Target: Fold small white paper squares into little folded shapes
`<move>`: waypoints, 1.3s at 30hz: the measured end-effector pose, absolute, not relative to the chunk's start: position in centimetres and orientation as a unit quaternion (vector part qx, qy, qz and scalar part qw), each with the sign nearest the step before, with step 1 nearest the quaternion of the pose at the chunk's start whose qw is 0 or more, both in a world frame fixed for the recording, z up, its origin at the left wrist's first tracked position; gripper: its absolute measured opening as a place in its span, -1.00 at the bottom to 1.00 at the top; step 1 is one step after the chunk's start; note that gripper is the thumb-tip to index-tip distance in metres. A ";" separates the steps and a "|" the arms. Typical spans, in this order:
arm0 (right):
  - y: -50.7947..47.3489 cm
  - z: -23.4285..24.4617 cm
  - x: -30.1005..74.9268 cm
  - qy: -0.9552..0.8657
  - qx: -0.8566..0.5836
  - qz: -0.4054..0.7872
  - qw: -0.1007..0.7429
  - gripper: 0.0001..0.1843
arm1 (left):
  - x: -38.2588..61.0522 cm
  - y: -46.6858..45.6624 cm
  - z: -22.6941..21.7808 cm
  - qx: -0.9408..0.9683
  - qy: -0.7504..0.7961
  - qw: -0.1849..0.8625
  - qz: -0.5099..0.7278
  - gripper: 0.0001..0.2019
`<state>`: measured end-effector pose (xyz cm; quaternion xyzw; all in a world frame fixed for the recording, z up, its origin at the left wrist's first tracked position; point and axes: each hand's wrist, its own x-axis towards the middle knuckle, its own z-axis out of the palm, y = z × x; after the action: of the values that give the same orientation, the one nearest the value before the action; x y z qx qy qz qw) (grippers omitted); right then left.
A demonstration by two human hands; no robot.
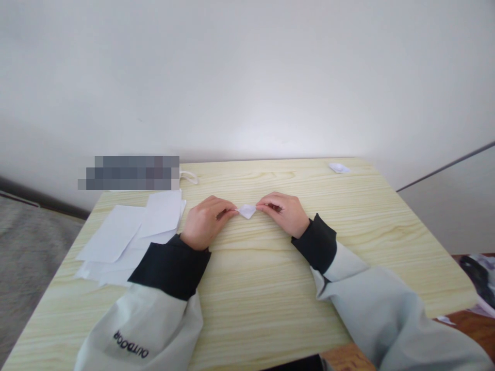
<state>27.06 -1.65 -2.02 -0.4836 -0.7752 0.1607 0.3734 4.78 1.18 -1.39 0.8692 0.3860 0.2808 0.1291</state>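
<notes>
A small folded piece of white paper (247, 211) lies on the light wooden table (270, 268) near its middle. My left hand (204, 221) pinches the paper's left tip with fingers pressed together. My right hand (281, 212) pinches its right tip the same way. Both hands rest on the tabletop, with the folded paper stretched between them.
Several loose white sheets (131, 234) lie in a pile at the table's left. Another small folded paper piece (339, 167) sits at the far right corner. A white loop of cord (189, 176) lies at the back edge. A plain wall stands behind the table.
</notes>
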 end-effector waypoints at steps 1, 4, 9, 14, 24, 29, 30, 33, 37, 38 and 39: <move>-1.6 -2.0 27.1 -0.766 -0.488 0.168 0.384 -0.82 | 4.8 1.2 -1.4 0.867 0.390 0.129 0.283 -0.79; -1.6 -2.2 27.3 -0.749 -0.493 0.178 0.404 -0.83 | 4.7 1.2 -1.6 0.862 0.396 0.123 0.292 -0.78; -1.6 -2.4 27.2 -0.729 -0.529 0.167 0.401 -0.82 | 4.8 1.3 -1.9 0.861 0.393 0.107 0.304 -0.80; -1.6 -2.3 26.9 -0.752 -0.529 0.154 0.362 -0.83 | 5.0 1.3 -1.9 0.868 0.377 0.097 0.309 -0.78; -2.0 -1.6 26.8 -0.764 -0.511 0.162 0.359 -0.80 | 5.0 1.1 -1.8 0.876 0.370 0.125 0.282 -0.61; -2.1 -1.6 26.7 -0.793 -0.494 0.147 0.325 -0.67 | 5.1 1.2 -1.8 0.891 0.328 0.117 0.291 -0.68; -2.1 -1.6 26.7 -0.794 -0.495 0.146 0.321 -0.65 | 5.1 1.2 -1.9 0.891 0.328 0.116 0.294 -0.69; -2.2 -1.6 26.5 -0.791 -0.502 0.151 0.316 -0.60 | 5.1 1.2 -1.9 0.889 0.327 0.117 0.297 -0.70; -2.3 -1.6 26.2 -0.784 -0.511 0.159 0.314 -0.56 | 5.2 1.1 -2.0 0.884 0.338 0.112 0.304 -0.66; -2.3 -1.6 26.1 -0.785 -0.511 0.158 0.313 -0.55 | 5.2 1.1 -2.0 0.882 0.342 0.110 0.304 -0.65; -2.3 -1.6 26.1 -0.787 -0.509 0.157 0.312 -0.53 | 5.3 1.1 -2.0 0.881 0.347 0.108 0.303 -0.64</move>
<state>26.06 -2.29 -1.60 -0.5090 -0.7867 0.1573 0.3118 5.28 1.10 -1.98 0.8809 0.3474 0.3030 0.1076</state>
